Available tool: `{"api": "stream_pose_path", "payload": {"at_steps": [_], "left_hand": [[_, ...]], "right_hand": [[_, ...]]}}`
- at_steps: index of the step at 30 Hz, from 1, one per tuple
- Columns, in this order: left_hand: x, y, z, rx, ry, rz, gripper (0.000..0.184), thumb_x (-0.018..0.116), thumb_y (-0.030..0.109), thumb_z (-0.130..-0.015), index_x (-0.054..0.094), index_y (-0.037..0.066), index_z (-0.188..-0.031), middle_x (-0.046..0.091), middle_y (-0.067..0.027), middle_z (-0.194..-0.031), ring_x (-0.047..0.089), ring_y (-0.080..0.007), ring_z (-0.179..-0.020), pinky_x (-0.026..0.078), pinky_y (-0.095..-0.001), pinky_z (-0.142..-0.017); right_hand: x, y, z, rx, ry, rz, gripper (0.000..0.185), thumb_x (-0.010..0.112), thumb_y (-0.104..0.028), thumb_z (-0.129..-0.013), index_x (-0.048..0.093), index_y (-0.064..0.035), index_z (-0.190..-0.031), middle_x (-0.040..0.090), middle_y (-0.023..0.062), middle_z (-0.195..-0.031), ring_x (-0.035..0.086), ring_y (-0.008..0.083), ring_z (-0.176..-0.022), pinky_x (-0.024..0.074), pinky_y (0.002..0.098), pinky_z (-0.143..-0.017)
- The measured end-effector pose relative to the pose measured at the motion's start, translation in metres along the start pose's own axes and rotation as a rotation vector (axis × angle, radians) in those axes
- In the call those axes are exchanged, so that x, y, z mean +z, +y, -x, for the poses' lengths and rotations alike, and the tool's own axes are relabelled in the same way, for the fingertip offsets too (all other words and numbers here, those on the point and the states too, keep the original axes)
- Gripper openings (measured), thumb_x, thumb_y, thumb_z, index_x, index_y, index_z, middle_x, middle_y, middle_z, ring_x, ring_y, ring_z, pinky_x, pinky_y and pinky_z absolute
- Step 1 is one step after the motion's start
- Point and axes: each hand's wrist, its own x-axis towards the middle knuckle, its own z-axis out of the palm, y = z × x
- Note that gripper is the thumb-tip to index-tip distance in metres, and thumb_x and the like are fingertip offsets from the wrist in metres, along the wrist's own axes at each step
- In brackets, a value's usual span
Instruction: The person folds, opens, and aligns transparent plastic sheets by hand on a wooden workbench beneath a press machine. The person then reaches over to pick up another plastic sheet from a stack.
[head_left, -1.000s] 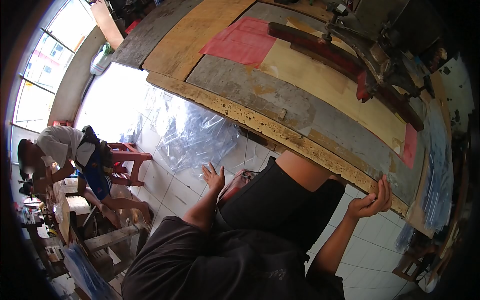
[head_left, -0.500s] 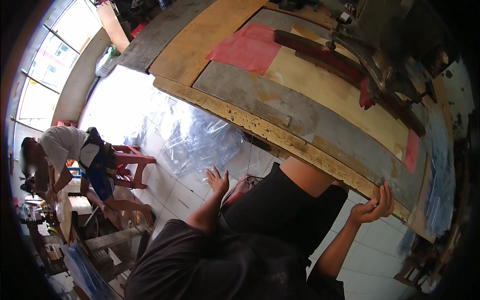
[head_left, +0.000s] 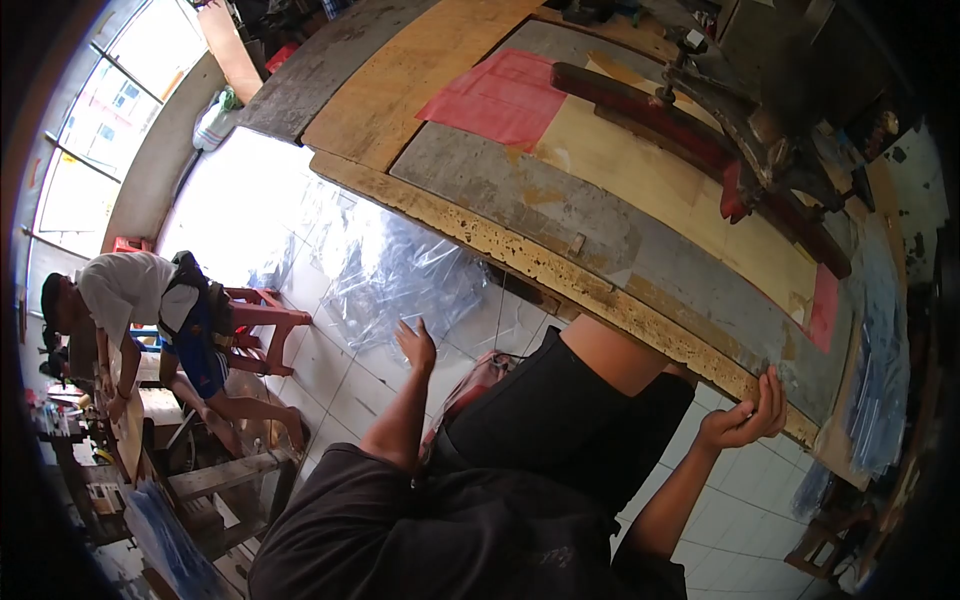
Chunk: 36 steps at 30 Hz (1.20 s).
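Observation:
My left hand (head_left: 416, 346) is held out in the air over the floor, its fingers apart and nothing in it. Below and beyond it lies a pile of clear plastic sheets (head_left: 400, 270). At the near right of the worktable, my right hand (head_left: 748, 412) has its fingers together and curled at the wooden table edge (head_left: 600, 306); whether a thin sheet is under the fingertips is hard to see. On the grey tabletop (head_left: 480, 170) lie a cream sheet (head_left: 640, 180) and a pink-red sheet (head_left: 500, 95). A dark red clamp bar (head_left: 650, 125) crosses above them.
A co-worker (head_left: 135, 290) bends over a bench at the left, beside a red plastic stool (head_left: 265, 325). Clear plastic sheets (head_left: 880, 370) hang at the table's right end. More plastic (head_left: 175, 540) lies at the lower left.
My left hand has moved a little to the left and down, its fingers now turned more leftward. My right hand stays at the table edge. The co-worker's arms have shifted slightly.

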Motion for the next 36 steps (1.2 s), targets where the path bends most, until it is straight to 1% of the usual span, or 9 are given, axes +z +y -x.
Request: {"api": "stream_pose_path", "payload": {"at_steps": [4, 8, 10, 16, 20, 22, 25, 28, 36], "left_hand": [[-0.095, 0.127, -0.072, 0.383, 0.301, 0.299, 0.068, 0.045, 0.029, -0.110, 0.020, -0.007, -0.161, 0.021, -0.0283, -0.169, 0.018, -0.0421, -0.158, 0.013, -0.0472, -0.128], [-0.211, 0.256, -0.117, 0.852, 0.605, 0.232, 0.067, 0.042, 0.030, -0.110, 0.019, -0.003, -0.163, 0.019, -0.0277, -0.169, 0.018, -0.0416, -0.158, 0.015, -0.0490, -0.127], [-0.250, 0.311, -0.117, 0.980, 0.566, 0.116, 0.065, 0.041, 0.033, -0.110, 0.025, 0.000, -0.163, 0.026, -0.0254, -0.168, 0.023, -0.0397, -0.157, 0.019, -0.0482, -0.127], [-0.282, 0.370, -0.136, 1.056, 0.175, -0.288, 0.063, 0.041, 0.044, -0.109, 0.044, 0.004, -0.157, 0.036, -0.0160, -0.167, 0.027, -0.0326, -0.157, 0.020, -0.0454, -0.127], [-0.303, 0.370, -0.113, 0.719, 0.187, -0.547, 0.070, 0.036, 0.056, -0.108, 0.048, 0.004, -0.154, 0.036, -0.0128, -0.167, 0.035, -0.0292, -0.154, 0.024, -0.0475, -0.125], [-0.317, 0.354, -0.112, 0.556, 0.180, -0.675, 0.077, 0.038, 0.065, -0.105, 0.062, 0.000, -0.140, 0.068, -0.0216, -0.135, 0.063, -0.0374, -0.128, 0.041, -0.0502, -0.113], [-0.335, 0.340, -0.087, 0.259, 0.125, -0.754, 0.077, 0.040, 0.066, -0.104, 0.065, 0.000, -0.136, 0.074, -0.0225, -0.120, 0.067, -0.0382, -0.121, 0.047, -0.0485, -0.107], [-0.338, 0.324, -0.087, 0.326, 0.236, -0.671, 0.075, 0.045, 0.064, -0.104, 0.064, -0.001, -0.137, 0.071, -0.0237, -0.127, 0.066, -0.0380, -0.123, 0.049, -0.0468, -0.106], [-0.304, 0.405, -0.084, 1.010, 0.441, 0.014, 0.062, 0.062, 0.046, -0.103, 0.051, 0.008, -0.152, 0.054, -0.0201, -0.152, 0.051, -0.0378, -0.141, 0.039, -0.0484, -0.116]], "right_hand": [[0.000, 0.000, 0.000, -0.004, 0.001, 0.015, 0.042, 0.035, -0.029, -0.112, 0.067, -0.0027, -0.119, 0.075, 0.0087, -0.121, 0.063, 0.0283, -0.118, 0.0393, 0.0448, -0.107], [0.000, 0.000, 0.000, -0.003, 0.011, 0.001, 0.041, 0.036, -0.028, -0.112, 0.067, -0.0026, -0.119, 0.075, 0.0089, -0.121, 0.063, 0.0284, -0.118, 0.0395, 0.0446, -0.107], [0.002, -0.001, 0.000, -0.003, 0.025, -0.014, 0.041, 0.036, -0.028, -0.112, 0.067, -0.0025, -0.119, 0.075, 0.0090, -0.121, 0.063, 0.0284, -0.118, 0.0394, 0.0446, -0.107], [0.001, 0.000, 0.001, 0.008, 0.014, 0.002, 0.041, 0.036, -0.028, -0.111, 0.067, -0.0020, -0.119, 0.074, 0.0094, -0.121, 0.062, 0.0291, -0.119, 0.0392, 0.0452, -0.108], [-0.001, 0.001, 0.002, 0.006, -0.003, -0.006, 0.042, 0.036, -0.028, -0.111, 0.068, -0.0026, -0.118, 0.074, 0.0092, -0.122, 0.062, 0.0295, -0.119, 0.0385, 0.0460, -0.110], [0.000, 0.000, 0.001, 0.010, 0.000, -0.006, 0.042, 0.036, -0.028, -0.111, 0.069, -0.0028, -0.117, 0.074, 0.0092, -0.122, 0.062, 0.0296, -0.119, 0.0384, 0.0461, -0.110], [0.000, 0.001, 0.002, 0.010, -0.003, 0.003, 0.042, 0.036, -0.028, -0.111, 0.069, -0.0030, -0.117, 0.074, 0.0090, -0.122, 0.062, 0.0294, -0.119, 0.0388, 0.0457, -0.109], [0.002, 0.002, 0.004, 0.002, 0.022, -0.001, 0.041, 0.036, -0.028, -0.111, 0.069, -0.0030, -0.117, 0.074, 0.0094, -0.122, 0.062, 0.0295, -0.118, 0.0385, 0.0457, -0.109], [-0.002, -0.002, 0.001, 0.006, -0.026, -0.007, 0.036, 0.038, -0.022, -0.110, 0.066, -0.0008, -0.119, 0.072, 0.0121, -0.126, 0.063, 0.0301, -0.119, 0.0372, 0.0484, -0.110]]}}
